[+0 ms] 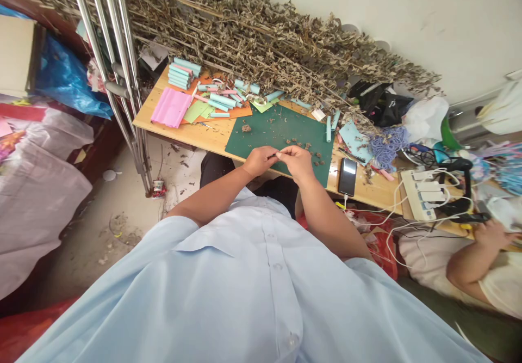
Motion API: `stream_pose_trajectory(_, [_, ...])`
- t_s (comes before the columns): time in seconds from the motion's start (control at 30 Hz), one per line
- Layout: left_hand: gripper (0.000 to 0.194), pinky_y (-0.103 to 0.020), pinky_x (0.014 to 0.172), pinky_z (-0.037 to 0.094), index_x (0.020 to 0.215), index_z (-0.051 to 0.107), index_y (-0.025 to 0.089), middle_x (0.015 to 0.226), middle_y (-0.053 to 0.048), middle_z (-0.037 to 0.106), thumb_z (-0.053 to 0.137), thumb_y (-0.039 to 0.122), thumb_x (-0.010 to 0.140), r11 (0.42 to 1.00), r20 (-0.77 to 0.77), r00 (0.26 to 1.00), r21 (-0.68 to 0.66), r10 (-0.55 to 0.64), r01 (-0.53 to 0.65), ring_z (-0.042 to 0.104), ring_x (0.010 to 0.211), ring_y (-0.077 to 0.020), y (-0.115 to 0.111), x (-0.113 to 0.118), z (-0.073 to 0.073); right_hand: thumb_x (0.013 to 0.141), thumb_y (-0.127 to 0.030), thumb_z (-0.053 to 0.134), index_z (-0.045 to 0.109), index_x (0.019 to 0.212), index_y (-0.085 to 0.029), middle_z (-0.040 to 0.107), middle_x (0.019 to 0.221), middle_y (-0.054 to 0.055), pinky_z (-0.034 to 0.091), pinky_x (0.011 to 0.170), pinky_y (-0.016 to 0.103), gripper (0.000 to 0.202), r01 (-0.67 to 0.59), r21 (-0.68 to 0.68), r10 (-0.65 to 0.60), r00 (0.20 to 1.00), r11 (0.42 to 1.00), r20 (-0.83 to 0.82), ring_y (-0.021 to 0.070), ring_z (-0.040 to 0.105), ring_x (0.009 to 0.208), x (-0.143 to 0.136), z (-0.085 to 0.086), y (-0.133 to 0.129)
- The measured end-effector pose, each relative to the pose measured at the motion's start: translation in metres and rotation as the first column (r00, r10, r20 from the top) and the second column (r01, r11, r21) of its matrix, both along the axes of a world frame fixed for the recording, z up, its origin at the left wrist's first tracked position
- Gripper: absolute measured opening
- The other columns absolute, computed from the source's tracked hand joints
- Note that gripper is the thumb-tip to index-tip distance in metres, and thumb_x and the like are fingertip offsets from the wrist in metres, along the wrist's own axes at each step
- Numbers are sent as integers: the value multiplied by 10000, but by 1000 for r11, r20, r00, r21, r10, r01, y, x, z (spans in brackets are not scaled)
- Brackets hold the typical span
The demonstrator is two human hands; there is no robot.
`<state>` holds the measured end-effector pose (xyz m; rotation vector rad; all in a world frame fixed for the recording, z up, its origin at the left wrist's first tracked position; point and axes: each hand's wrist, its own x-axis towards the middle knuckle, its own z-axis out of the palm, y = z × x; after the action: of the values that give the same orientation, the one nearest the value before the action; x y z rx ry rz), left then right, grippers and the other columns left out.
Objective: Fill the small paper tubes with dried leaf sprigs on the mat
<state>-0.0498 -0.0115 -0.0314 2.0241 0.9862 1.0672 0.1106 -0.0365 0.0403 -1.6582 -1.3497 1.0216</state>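
My left hand (261,160) and my right hand (297,161) meet over the near edge of a green cutting mat (265,131). Their fingertips are pinched together around a small dark brown clump, mostly hidden by the fingers. Several crumbly brown clumps (309,154) lie on the mat just beyond my right hand. A larger brown clump (246,128) rests farther left on the mat. Brown crumbs are scattered around it.
Dried leafy stalks (261,36) are heaped along the wall. Light blue paper rolls (222,100) and pink paper (171,107) lie left. A phone (347,177), power strip (424,194) and blue cords (387,148) lie right. Crutches (116,74) stand left; another person's arm (473,259) is at right.
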Motion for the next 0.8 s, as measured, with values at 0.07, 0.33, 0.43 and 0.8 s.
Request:
stream_pose_trajectory(0.07, [209, -281, 832, 513, 958, 773, 176, 943, -60, 762, 592, 272, 999, 1000, 2, 1000, 0, -11, 11, 681, 895, -178, 0, 0, 1, 650, -487, 832, 681, 740, -220, 687, 670, 1, 508, 643, 333, 319, -15, -108, 2, 993, 994, -114, 173, 615, 637, 3, -2, 6])
stream_pose_trajectory(0.33, [208, -277, 828, 518, 984, 774, 173, 940, -64, 762, 641, 331, 999, 999, 8, 1000, -34, 24, -24, 686, 882, -175, 0, 1, 3, 690, -477, 792, 700, 816, -219, 724, 752, 22, 569, 734, 376, 302, -8, 28, 10, 996, 1000, -86, 197, 657, 718, 4, 4, 4])
stream_pose_trajectory(0.43, [202, -279, 851, 524, 1022, 776, 174, 968, -69, 770, 685, 349, 977, 999, 13, 1000, -43, 26, -25, 694, 899, -177, 0, 1, 4, 838, -448, 691, 741, 916, -221, 759, 914, 62, 584, 834, 419, 245, -93, 244, 50, 983, 965, 177, 227, 692, 835, 9, 9, -5])
stream_pose_trajectory(0.8, [212, -309, 921, 540, 1086, 778, 172, 1040, -81, 782, 616, 213, 954, 999, 38, 999, -44, -7, 9, 708, 975, -193, -1, -3, 5, 1012, -360, 547, 789, 1031, -265, 778, 1115, 77, 511, 998, 452, 261, -532, 234, 212, 646, 814, 733, 276, 686, 1065, 17, 14, -18])
